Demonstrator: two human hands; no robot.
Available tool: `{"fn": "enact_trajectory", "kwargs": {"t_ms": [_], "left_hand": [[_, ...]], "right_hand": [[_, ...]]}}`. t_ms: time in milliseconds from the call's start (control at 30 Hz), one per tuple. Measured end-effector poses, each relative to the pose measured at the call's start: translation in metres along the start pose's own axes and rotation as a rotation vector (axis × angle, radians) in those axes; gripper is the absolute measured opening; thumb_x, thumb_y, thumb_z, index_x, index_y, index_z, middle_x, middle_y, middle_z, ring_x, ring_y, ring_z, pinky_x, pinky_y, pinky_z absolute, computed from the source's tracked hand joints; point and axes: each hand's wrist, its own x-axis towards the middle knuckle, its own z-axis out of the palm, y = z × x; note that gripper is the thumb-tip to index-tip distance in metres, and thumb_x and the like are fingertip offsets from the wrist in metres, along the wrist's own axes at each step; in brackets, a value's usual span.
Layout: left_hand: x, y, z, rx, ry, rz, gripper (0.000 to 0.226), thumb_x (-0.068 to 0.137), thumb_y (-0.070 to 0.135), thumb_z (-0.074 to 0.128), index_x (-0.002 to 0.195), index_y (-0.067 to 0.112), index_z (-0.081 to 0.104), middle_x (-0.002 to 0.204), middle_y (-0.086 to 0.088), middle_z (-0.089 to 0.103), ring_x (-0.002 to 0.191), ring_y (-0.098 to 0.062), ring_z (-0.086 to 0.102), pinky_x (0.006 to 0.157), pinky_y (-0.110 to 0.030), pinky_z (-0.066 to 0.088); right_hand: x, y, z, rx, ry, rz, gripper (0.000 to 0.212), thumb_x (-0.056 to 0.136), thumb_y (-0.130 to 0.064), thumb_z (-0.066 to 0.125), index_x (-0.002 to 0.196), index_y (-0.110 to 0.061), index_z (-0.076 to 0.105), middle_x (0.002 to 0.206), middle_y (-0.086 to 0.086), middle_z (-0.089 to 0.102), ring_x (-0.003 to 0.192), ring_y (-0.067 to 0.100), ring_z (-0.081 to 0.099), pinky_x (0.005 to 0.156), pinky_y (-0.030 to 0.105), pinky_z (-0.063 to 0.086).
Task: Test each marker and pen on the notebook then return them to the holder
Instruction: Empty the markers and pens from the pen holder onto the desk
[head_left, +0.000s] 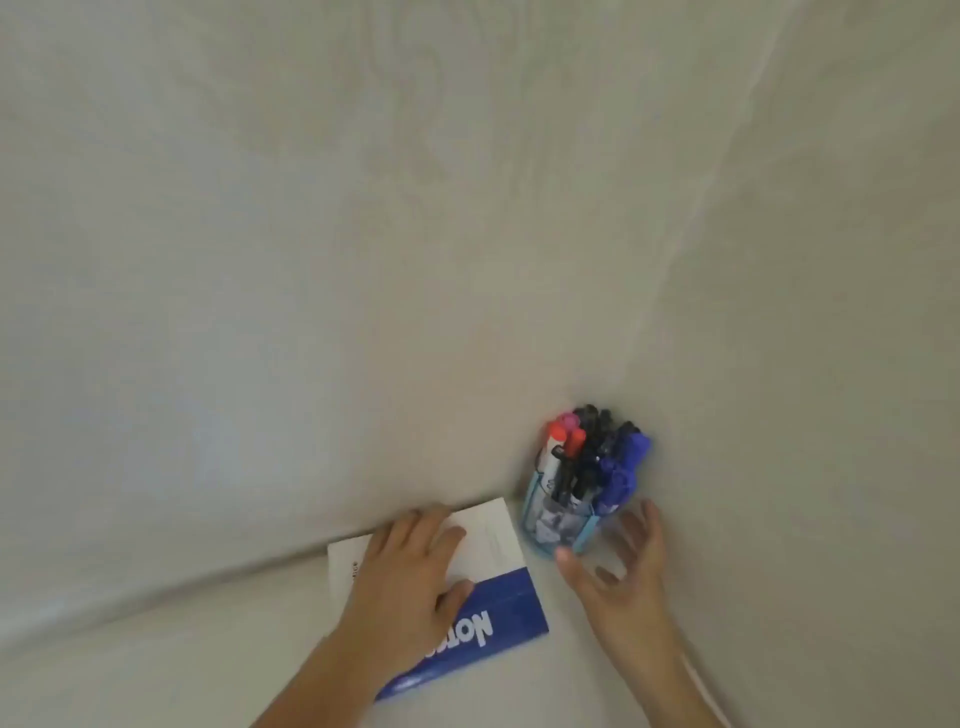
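- My left hand (415, 577) is covering much of the notebook (498, 535), so I am reading only part of the white lettering on its blue band; the whole view is coming through blurred.
- Both forearms are running off the bottom edge.
- The notebook is lying closed and flat on the pale sheet (311, 260), its cover white at the far end and blue nearer me.
- The holder (558, 525) is standing upright just right of the notebook, a clear cup with light blue ribs.
- It is packed with markers and pens (592, 457), capped in red, pink, black and blue.
- My left fingers are resting straight and slightly spread on the cover.
- My right hand (623, 571) is reaching beside the holder's base, fingers spread; I cannot tell whether the thumb is touching it.
- The sheet is creased, soft cloth.
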Motion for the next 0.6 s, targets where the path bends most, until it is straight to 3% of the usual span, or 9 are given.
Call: {"fn": "enact_trajectory", "kwargs": {"t_ms": [67, 100, 200, 267, 333, 500, 600], "left_hand": [[-0.007, 0.0, 0.013, 0.016, 0.029, -0.062, 0.05, 0.083, 0.057, 0.044, 0.119, 0.027, 0.061, 0.131, 0.003, 0.057, 0.116, -0.023, 0.056, 0.099, -0.039, 0.048], [-0.009, 0.0, 0.021, 0.022, 0.068, -0.052, 0.05, 0.083, 0.058, 0.044, 0.12, 0.028, 0.06, 0.131, 0.004, 0.057, 0.117, -0.022, 0.055, 0.1, -0.039, 0.047], [-0.017, 0.006, 0.018, 0.01, 0.063, -0.014, 0.055, 0.076, 0.063, 0.047, 0.122, 0.033, 0.053, 0.129, 0.011, 0.048, 0.119, -0.017, 0.046, 0.101, -0.036, 0.038], [-0.03, 0.014, 0.01, -0.021, -0.083, 0.001, 0.058, 0.073, 0.069, 0.049, 0.122, 0.039, 0.041, 0.126, 0.017, 0.035, 0.119, -0.01, 0.032, 0.103, -0.032, 0.027], [-0.05, 0.03, -0.002, -0.04, -0.244, 0.007, 0.058, 0.072, 0.072, 0.054, 0.117, 0.04, 0.035, 0.121, 0.016, 0.03, 0.115, -0.01, 0.029, 0.102, -0.033, 0.025], [-0.103, 0.061, -0.016, 0.049, -0.484, 0.061, 0.046, 0.085, 0.048, 0.064, 0.117, 0.029, 0.036, 0.12, 0.005, 0.029, 0.1, -0.017, 0.026, 0.088, -0.032, 0.026], [-0.128, 0.075, -0.027, 0.073, -0.609, 0.059, 0.047, 0.084, 0.05, 0.065, 0.117, 0.031, 0.037, 0.121, 0.006, 0.029, 0.098, -0.019, 0.028, 0.084, -0.032, 0.028]], "right_hand": [[0.005, 0.014, 0.017, 0.081, -0.026, -0.043, 0.096, 0.066, -0.014, 0.087, 0.137, -0.035, 0.025, 0.123, -0.027, 0.047, 0.106, -0.01, 0.057, 0.082, 0.015, 0.052], [0.008, 0.019, 0.024, 0.068, -0.01, -0.064, 0.096, 0.064, -0.017, 0.089, 0.134, -0.037, 0.026, 0.124, -0.023, 0.049, 0.107, -0.004, 0.059, 0.079, 0.012, 0.051], [0.021, 0.033, 0.047, 0.026, 0.176, -0.18, 0.105, 0.054, -0.028, 0.092, 0.138, -0.028, 0.03, 0.132, 0.0, 0.048, 0.114, 0.016, 0.056, 0.091, 0.036, 0.052], [0.021, 0.038, 0.055, -0.048, 0.296, -0.255, 0.103, 0.05, -0.028, 0.093, 0.135, -0.017, 0.036, 0.125, 0.007, 0.047, 0.106, 0.01, 0.045, 0.093, 0.04, 0.048], [0.02, 0.035, 0.054, -0.095, 0.33, -0.279, 0.098, 0.048, -0.028, 0.093, 0.13, -0.012, 0.042, 0.118, 0.008, 0.048, 0.094, 0.002, 0.033, 0.087, 0.031, 0.043], [-0.012, 0.041, 0.031, -0.074, 0.201, -0.301, 0.087, 0.036, -0.053, 0.086, 0.112, -0.025, 0.053, 0.104, -0.002, 0.062, 0.096, 0.021, 0.061, 0.078, 0.04, 0.056], [-0.059, 0.049, 0.01, -0.102, 0.168, -0.328, 0.086, 0.038, -0.053, 0.086, 0.112, -0.031, 0.049, 0.105, -0.008, 0.059, 0.094, 0.015, 0.061, 0.078, 0.04, 0.056]]}}
